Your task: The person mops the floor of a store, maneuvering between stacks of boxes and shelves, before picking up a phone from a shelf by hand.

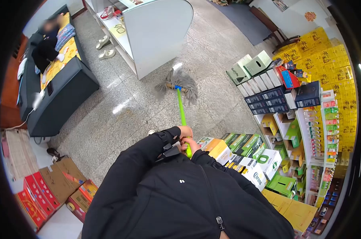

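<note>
A mop with a bright green handle [182, 109] reaches forward from my body across the speckled floor. Its grey string head [187, 85] lies spread on the tiles near the end of a white partition, with a blue piece where the handle joins. My left hand [184, 132] wraps round the upper part of the handle. Just nearer to my body, my right hand [193, 145] is closed round the same handle. Black sleeves cover both arms, and some fingers are hidden behind the handle and cuffs.
The white partition [158, 38] stands ahead, with pale slippers [107, 54] beside it. A person [47, 51] is on the dark sofa [66, 85] at left. Red boxes [39, 195] are at lower left. Stacked drink cartons [252, 171] and shelves [304, 139] line the right.
</note>
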A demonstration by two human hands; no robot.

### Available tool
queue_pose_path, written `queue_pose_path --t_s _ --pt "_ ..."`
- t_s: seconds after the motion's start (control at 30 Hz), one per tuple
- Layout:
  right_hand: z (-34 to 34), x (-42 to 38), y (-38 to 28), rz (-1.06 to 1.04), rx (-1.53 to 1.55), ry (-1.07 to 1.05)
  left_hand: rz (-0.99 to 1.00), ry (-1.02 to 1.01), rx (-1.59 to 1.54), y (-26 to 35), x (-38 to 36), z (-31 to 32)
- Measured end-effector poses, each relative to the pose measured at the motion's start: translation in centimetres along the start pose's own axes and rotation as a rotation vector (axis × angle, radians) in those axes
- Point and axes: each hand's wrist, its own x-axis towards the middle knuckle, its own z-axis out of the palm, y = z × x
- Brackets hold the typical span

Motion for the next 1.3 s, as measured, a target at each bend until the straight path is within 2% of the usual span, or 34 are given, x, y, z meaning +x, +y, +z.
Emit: queue_pose_path --t_s 0.07,0.1,0.23,0.27,0.3,0.33,0.37,0.43,0.47,0.53,0.6,0.63,0.67,0.7,0.8,0.83,0.93,1.07,1.1,1.13,1.2,1.27,1.3 --pt "2.1 0.3 -1.7 -0.014 0.007 0.038 -0.209 -0.048 -0.022 -0.6 2.8 -2.0" --pt "3.1 0.7 -2.7 -0.026 0.009 0.021 0.028 0.002 0.146 0.2 2.7 -3.3" --pt "6.4 2.8 -6.8 -0.052 0.005 0.072 -0.103 -0.085 0.090 5.5 2.4 -8.5" --pt "7.0 3.5 -7.9 -0.054 0.013 0.072 -0.106 -0.091 0.095 4.3 4.5 -9.7" --pt "7.8 4.2 -9.3 -0.048 0.030 0.072 0.221 -0.131 0.420 2.2 7.6 -11.1" --pt "8.6 5.2 -10.9 -0.045 0.044 0.067 0.553 -0.167 0.747 2.6 8.7 -12.9" --pt "9.1 6.4 -12.5 -0.052 0.049 0.053 0.550 -0.168 0.763 3.3 9.9 -14.4" --pt "10.0 8.8 -15.9 -0.041 0.020 0.028 -0.101 -0.041 0.021 8.5 9.0 -17.1" --pt "11.0 9.8 -18.0 -0.048 0.024 0.011 -0.103 -0.035 0.038 9.7 10.0 -18.8" --pt "12.7 11.3 -22.3 0.022 0.138 -0.011 -0.093 -0.045 -0.177 11.8 12.1 -22.1" --pt "14.3 12.5 -27.2 0.060 0.169 -0.005 -0.167 -0.043 -0.194 14.4 15.2 -25.6" --pt "15.1 13.2 -29.8 0.098 0.198 0.013 -0.103 -0.040 -0.193 15.7 16.7 -26.9" --pt "15.7 13.7 -32.2 0.095 0.207 -0.006 -0.041 -0.041 -0.190 17.2 18.4 -28.2" --pt "16.1 13.9 -34.3 0.058 0.157 -0.004 -0.196 -0.050 -0.223 20.2 18.8 -29.3" --pt "16.3 14.7 -40.2 0.005 0.116 -0.033 -0.158 -0.142 -0.226 22.5 24.2 -32.2" --pt "16.0 15.2 -41.6 -0.008 0.132 -0.031 -0.127 -0.108 -0.199 23.0 25.2 -32.5" --pt "15.4 16.5 -44.9 -0.035 0.140 -0.043 -0.210 -0.024 -0.259 25.1 27.9 -33.6" --pt "16.0 16.3 -49.8 -0.013 0.125 -0.028 -0.119 -0.107 -0.231 25.5 33.2 -35.9" --pt "16.2 16.3 -50.8 -0.058 0.106 -0.030 -0.264 -0.074 -0.281 29.0 32.1 -36.1" --pt "16.1 16.5 -51.8 -0.106 0.084 -0.034 -0.273 -0.075 -0.265 29.3 33.1 -36.8" --pt "15.9 17.3 -54.2 -0.093 0.054 -0.113 0.097 -0.168 -0.045 28.8 35.5 -38.6" --pt "15.7 18.6 -56.8 -0.132 0.009 -0.141 0.155 -0.236 -0.039 28.1 39.1 -40.7" --pt "15.3 19.7 -58.3 -0.145 -0.047 -0.106 0.595 -0.224 0.264 29.2 40.2 -42.4"
